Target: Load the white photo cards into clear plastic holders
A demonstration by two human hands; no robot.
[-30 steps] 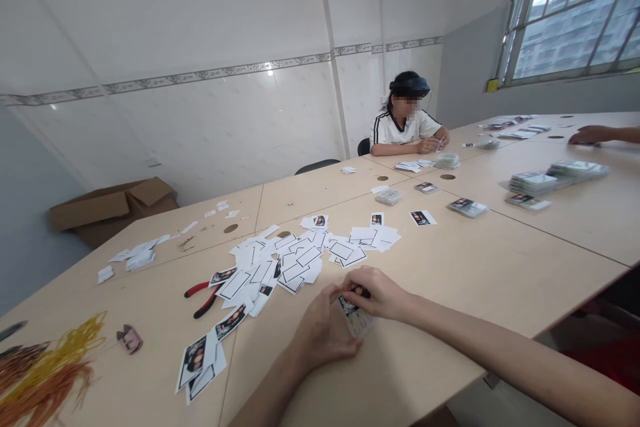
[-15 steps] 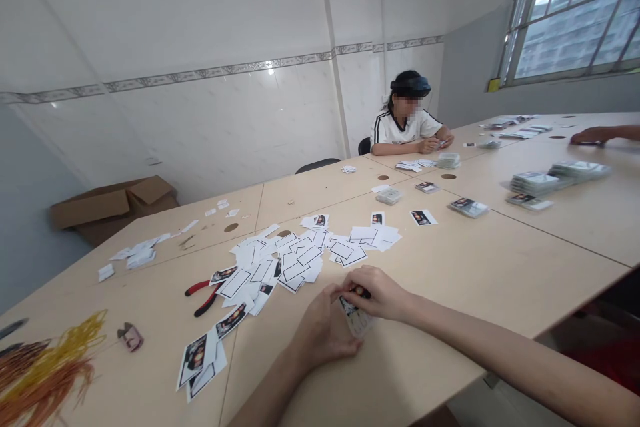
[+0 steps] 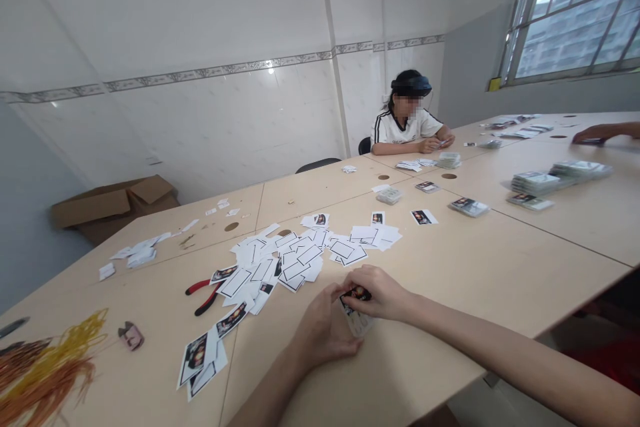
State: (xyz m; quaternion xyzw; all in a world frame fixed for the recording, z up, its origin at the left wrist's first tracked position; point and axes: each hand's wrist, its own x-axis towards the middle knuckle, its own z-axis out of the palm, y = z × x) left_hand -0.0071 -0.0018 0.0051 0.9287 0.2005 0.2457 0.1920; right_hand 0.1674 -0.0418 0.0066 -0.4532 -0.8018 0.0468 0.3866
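Pale tabletop, half-covered case

Tiled wall backs the table; a barred window is cut by the right edge. Near the tabletop's front edge, the left hand curves half open around the left side of the clear case; whether it grips or merely steadies, I cannot tell. The right hand bends over the case's upper end, fingers curled against a dark printed card. They cover much of the card, so a pinch cannot be told from a press.

Loose cards lie heaped beyond, hiding the head of red-handled pliers. Yellow and copper-coloured strands run out of view at lower left. Across the table, a seated person handles something too small to make out; at far right, another person's hand is cut off.
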